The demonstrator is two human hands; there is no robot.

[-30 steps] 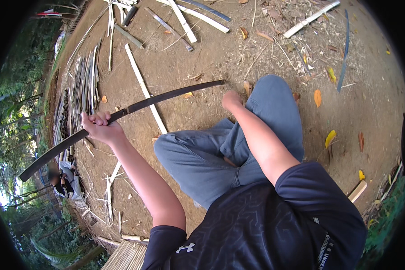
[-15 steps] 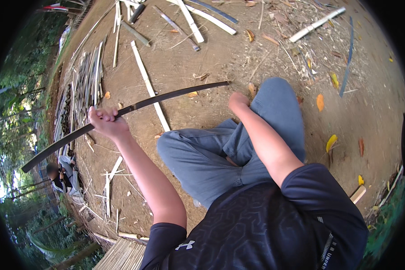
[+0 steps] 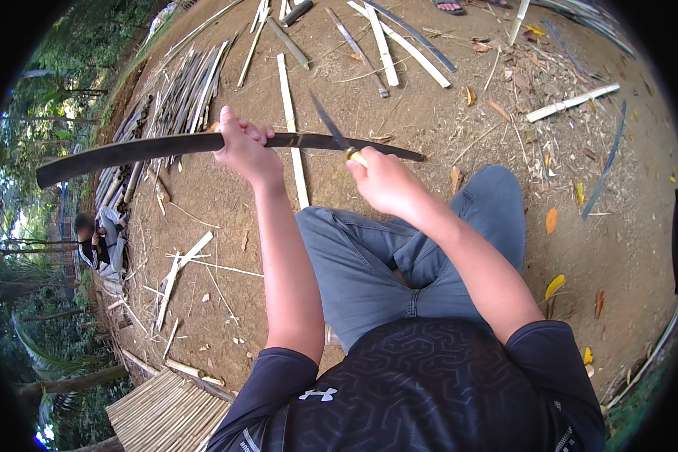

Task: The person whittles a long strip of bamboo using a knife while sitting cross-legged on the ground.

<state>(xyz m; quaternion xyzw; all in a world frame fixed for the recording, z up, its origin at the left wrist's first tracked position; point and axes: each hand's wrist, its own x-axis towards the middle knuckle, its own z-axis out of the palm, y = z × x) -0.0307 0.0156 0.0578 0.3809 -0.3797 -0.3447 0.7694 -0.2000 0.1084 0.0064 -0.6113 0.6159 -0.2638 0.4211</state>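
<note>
A long, dark, slightly curved bamboo strip (image 3: 151, 151) lies crosswise in front of me, held up above the ground. My left hand (image 3: 247, 151) is closed around it near its middle, just left of a pale joint. In my right hand (image 3: 388, 183) is a knife (image 3: 328, 120), gripped by its light handle. Its dark, narrow blade points up and away to the left, crossing close to the strip's right part. Whether blade and strip touch I cannot tell. The strip's right end (image 3: 418, 156) reaches past the knife, beyond my bent legs (image 3: 414, 260).
Several split bamboo pieces (image 3: 384, 49) lie on the dirt ahead. A pile of bamboo poles (image 3: 196, 90) is at the far left, with a seated person (image 3: 105, 241) near it. Shavings (image 3: 550, 132) cover the ground at right. A slatted bamboo panel (image 3: 166, 410) lies lower left.
My right hand has come up from beside my knee to the strip, and the knife now shows in it. My left hand and the strip have shifted right, the strip now lying more level.
</note>
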